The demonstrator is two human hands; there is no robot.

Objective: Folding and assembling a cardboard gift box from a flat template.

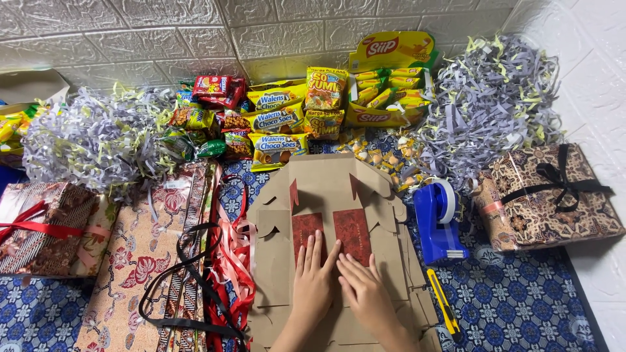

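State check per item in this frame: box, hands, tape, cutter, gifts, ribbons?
Cardboard box: unfolded, lying flat.
Left hand: flat, pressing on the box.
Right hand: flat, pressing on the box beside the left.
Blue tape dispenser: standing, untouched.
Yellow cutter: lying on the mat; blade cannot tell.
Wrapped gift: closed, tied with black ribbon.
Red ribbons: loose, tangled.

Blue patterned mat bears flat cardboard, snacks.

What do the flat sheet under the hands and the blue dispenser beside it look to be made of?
Flat sheet: brown cardboard, matte, with die-cut flaps and slots; both hands press on it. Blue dispenser: probably moulded plastic, smooth and slightly glossy.
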